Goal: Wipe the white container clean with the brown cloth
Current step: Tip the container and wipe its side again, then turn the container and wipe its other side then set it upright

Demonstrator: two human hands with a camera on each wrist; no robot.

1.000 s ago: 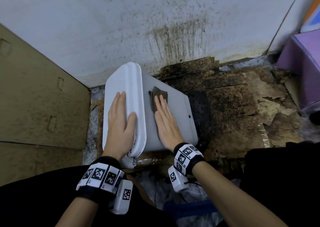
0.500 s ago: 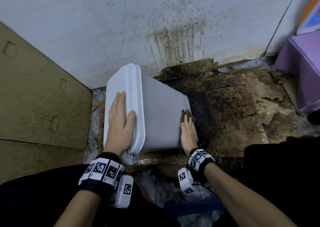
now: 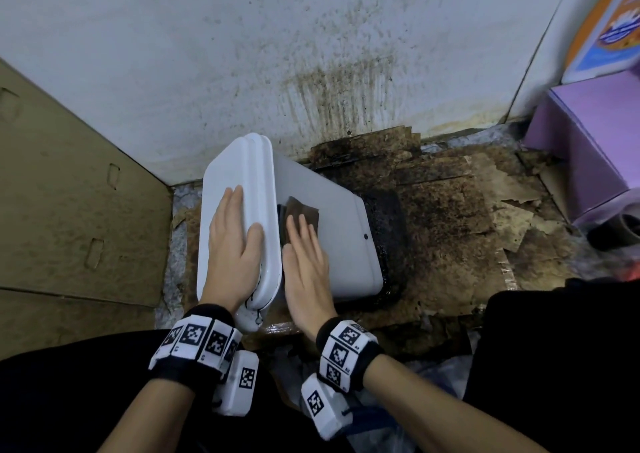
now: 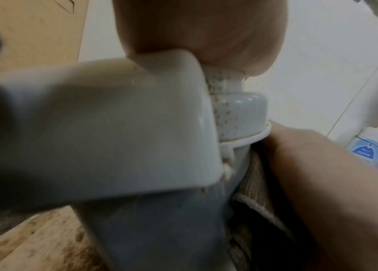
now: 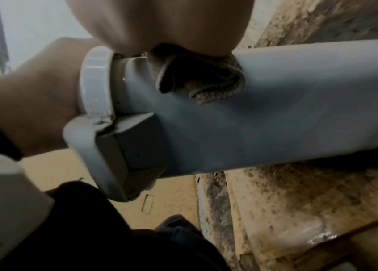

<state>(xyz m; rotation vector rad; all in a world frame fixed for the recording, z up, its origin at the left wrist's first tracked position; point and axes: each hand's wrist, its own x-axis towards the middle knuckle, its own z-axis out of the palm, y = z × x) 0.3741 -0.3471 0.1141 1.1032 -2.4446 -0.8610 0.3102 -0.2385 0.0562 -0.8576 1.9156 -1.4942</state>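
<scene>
two hands on a tipped container, cloth hard against the lid end

the white container [image 3: 322,231] lies on its side on stained cardboard [image 3: 467,231], lid end toward the person's left, base end out to the right. long axis runs left to right, angled a little away toward the wall [image 3: 242,54].

left hand [image 3: 233,248] lies flat with straight fingers on the lid face, thumb over the rim; it braces, grips nothing.

right hand [image 3: 306,265] lies flat on the upturned side wall, fingers straight, pressing the brown cloth [image 3: 301,212] down. no pinch, palm pressure only. the cloth is folded, part of it poking out past the fingertips. right wrist view shows a fold of cloth [image 5: 197,77] bunched under the palm, just beside the lid rim.

judgement: the unwiped run of wall lies to the right of the cloth, toward the base. the next stroke likely goes along the long axis, away from the lid. right hand is nearer that wall; left only steadies. risk: the loose fold may roll under the palm.
</scene>
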